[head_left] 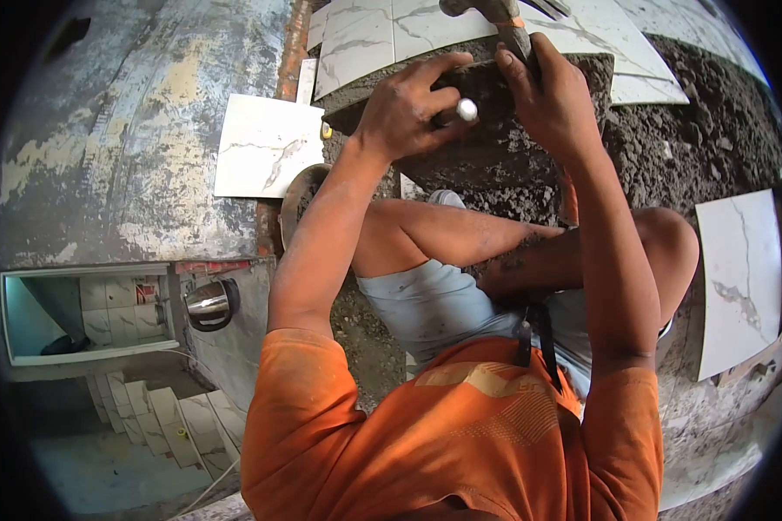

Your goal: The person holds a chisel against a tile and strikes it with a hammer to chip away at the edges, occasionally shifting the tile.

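My right hand (558, 100) is wrapped round the handle of a hammer (517, 39), whose metal head points toward the top of the view. The fingers of my left hand (413, 108) close round a dark rod-like handle with a shiny round end (467, 109); the rest of that tool is hidden. Both hands are over a bed of dark wet mortar (495, 165), in front of my crossed legs. White marble-patterned tiles (356, 43) lie just past my hands, their near edges against the mortar.
A loose tile (256, 143) lies to the left, with a small yellow tape measure (326, 130) at its edge. Another tile (743, 278) rests at the right. Loose dark mortar (686, 139) is heaped at the upper right. A metal kettle (208, 304) stands at the lower left, near tiled steps (139, 404).
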